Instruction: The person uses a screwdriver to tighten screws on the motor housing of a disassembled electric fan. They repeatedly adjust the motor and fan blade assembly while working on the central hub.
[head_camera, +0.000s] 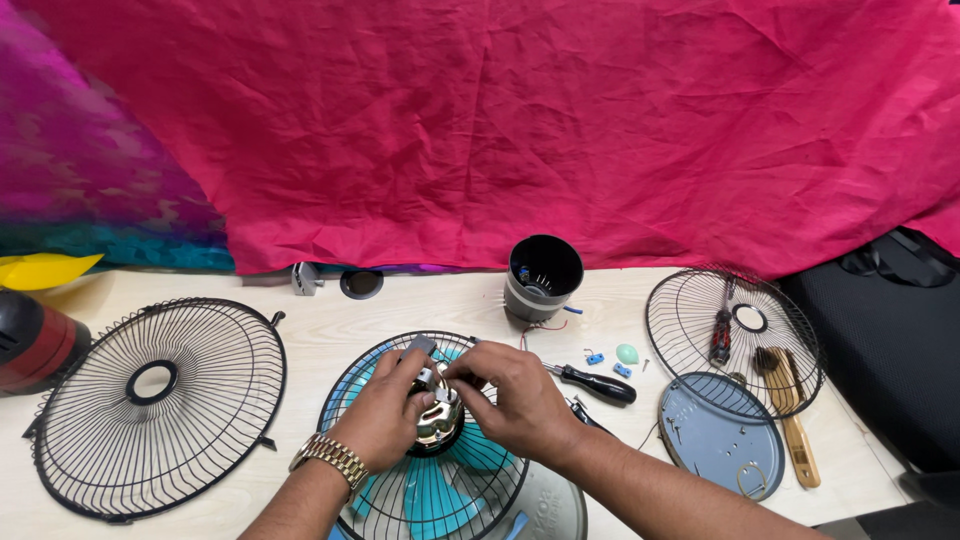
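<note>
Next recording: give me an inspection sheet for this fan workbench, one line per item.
Surface: pale wooden table, crowded with fan parts.
Job's things: shiny metal motor held over the grille with turquoise blades.
Clutter: loose black grille at left; second grille at right with a red-handled tool on it; black-handled screwdriver; grey round plate; brush; black cylindrical housing.
Hands: left hand, wearing a gold watch, and right hand both grip the motor.
Cables: thin red and blue wires by the housing.
Surroundings: crumpled pink cloth behind the table.
</note>
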